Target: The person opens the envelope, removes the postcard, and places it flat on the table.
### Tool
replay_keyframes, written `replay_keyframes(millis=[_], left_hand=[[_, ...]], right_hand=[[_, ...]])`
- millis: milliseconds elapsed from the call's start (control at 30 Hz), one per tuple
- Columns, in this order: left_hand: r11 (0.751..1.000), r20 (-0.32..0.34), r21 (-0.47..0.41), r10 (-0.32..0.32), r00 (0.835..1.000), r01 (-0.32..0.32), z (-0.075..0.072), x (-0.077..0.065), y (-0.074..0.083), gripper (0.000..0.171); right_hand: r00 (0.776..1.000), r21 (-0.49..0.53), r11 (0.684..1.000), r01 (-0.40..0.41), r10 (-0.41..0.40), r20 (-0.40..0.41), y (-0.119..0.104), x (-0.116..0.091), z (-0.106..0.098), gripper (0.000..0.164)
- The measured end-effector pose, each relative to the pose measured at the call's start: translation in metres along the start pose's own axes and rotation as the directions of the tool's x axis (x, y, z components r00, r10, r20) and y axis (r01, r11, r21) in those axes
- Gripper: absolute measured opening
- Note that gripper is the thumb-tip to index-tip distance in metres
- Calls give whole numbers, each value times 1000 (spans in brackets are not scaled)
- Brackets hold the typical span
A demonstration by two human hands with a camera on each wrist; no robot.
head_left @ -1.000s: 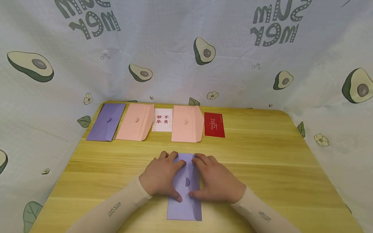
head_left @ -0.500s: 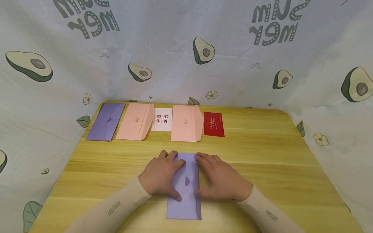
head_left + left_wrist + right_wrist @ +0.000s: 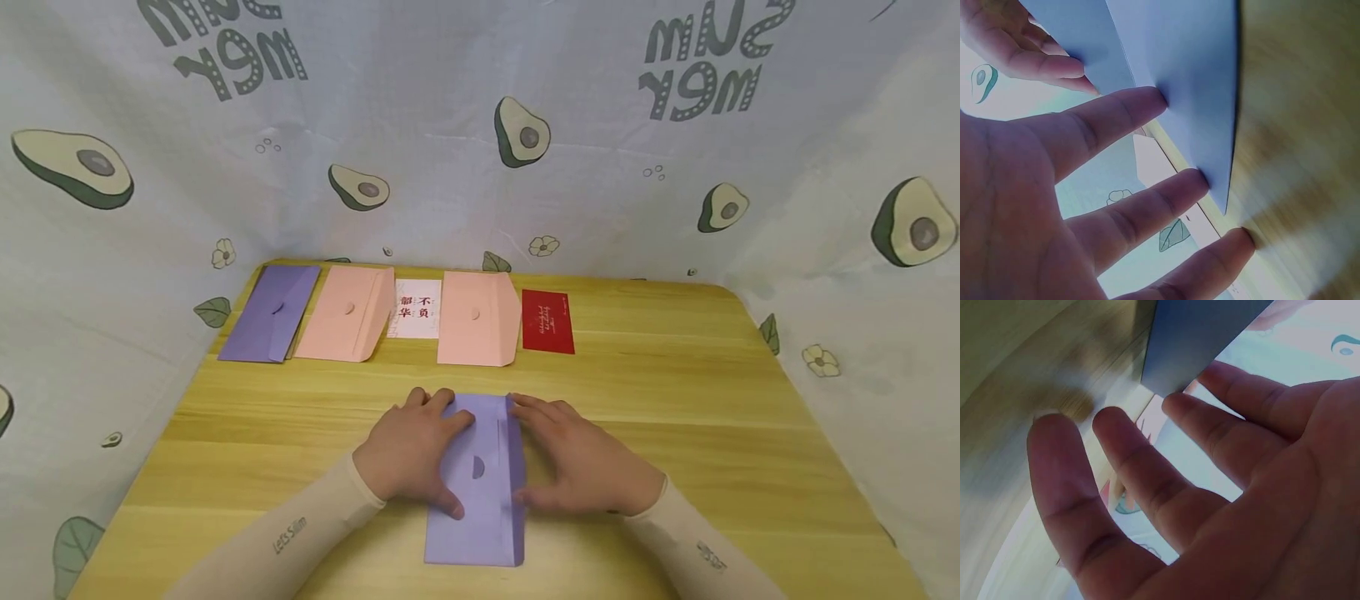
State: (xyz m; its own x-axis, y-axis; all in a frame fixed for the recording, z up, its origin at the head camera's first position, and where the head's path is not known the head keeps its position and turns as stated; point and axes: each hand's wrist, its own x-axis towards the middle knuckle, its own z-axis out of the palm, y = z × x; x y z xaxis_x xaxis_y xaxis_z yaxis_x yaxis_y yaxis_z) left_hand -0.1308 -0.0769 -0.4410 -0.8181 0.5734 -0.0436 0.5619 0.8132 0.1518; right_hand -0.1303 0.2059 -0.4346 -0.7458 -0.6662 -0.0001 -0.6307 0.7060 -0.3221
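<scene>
A light purple envelope (image 3: 465,537) lies upright in front of me in the head view, its half-round tab in the middle. Its long flap (image 3: 518,537) stands folded out along the right edge. My left hand (image 3: 408,450) rests spread on the envelope's left side, thumb low and fingertips near the top. In the left wrist view those fingertips press along the envelope (image 3: 1207,69). At the flap's outer edge my right hand (image 3: 592,462) touches with extended thumb and fingertips. The right wrist view shows straight fingers, with two of them right at the flap's edge (image 3: 1191,344).
Along the back of the wooden table (image 3: 712,400) lie a darker purple envelope (image 3: 262,317), a pink envelope (image 3: 341,317), a white card (image 3: 416,308) with red characters, a second pink envelope (image 3: 468,333) and a red card (image 3: 547,321). An avocado-print curtain (image 3: 450,67) hangs behind.
The purple envelope's flap has lifted and swung outward to the right. My right hand has moved right with it, while my left hand has stayed on the envelope.
</scene>
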Motion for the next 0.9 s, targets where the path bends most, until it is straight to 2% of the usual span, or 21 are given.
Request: replay_keyframes(millis=[267,600,900], left_hand=[[1000,4,-12,-1,1000,1,2,-1,0,115],[1000,8,-10,-6,1000,7,0,-1,-1,114],[1000,2,-8,-17,1000,17,-4,0,-4,112]], right_hand=[[999,-2,999,42,-42,-19,5,-3,-1,103],[1000,-21,1000,20,-20,-9,7,-4,2,107],[1000,-87,996,16,-17,-10,7,-1,8,98]])
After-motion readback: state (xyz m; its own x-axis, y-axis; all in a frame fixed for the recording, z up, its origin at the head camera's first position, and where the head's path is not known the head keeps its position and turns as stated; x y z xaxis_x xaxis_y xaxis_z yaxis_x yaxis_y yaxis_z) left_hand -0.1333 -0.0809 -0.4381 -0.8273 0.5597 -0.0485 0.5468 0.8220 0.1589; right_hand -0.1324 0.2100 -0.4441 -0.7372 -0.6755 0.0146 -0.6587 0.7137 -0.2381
